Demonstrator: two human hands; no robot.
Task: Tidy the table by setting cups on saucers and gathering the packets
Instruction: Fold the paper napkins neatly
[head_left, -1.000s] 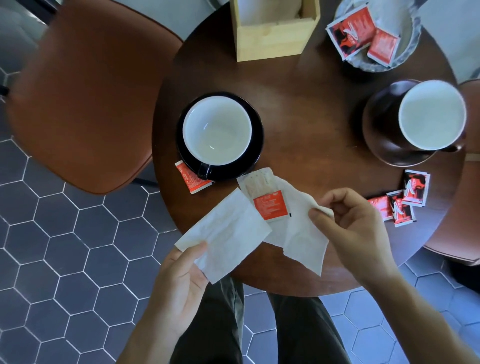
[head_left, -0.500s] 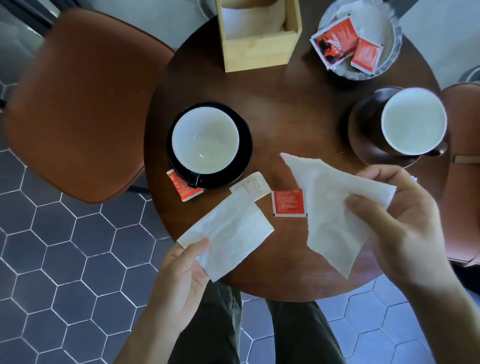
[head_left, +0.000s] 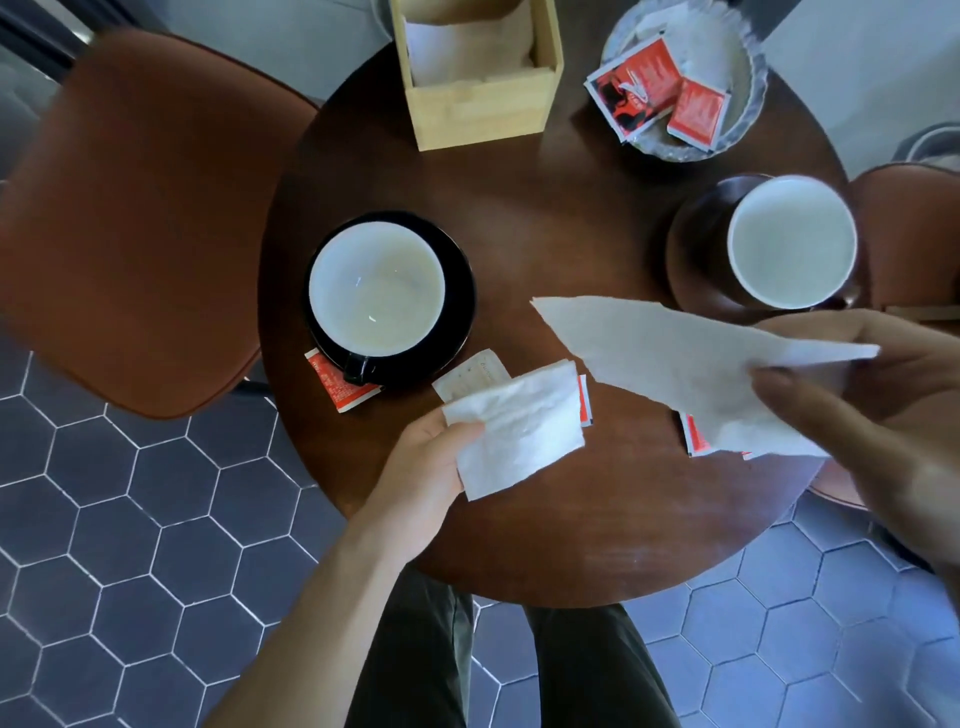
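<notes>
Left hand (head_left: 431, 457) fingers clamp a napkin (head_left: 519, 426) over red packets (head_left: 586, 400); right hand (head_left: 872, 395) fingers pinch another sheet (head_left: 675, 358), covering packets at right. Box (head_left: 483, 104) top centre.

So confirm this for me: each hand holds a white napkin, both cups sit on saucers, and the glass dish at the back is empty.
Not quite. The head view shows the glass dish holding red packets. The rest stands: the left hand and right hand each hold a white napkin, and both cups sit on saucers.
</notes>
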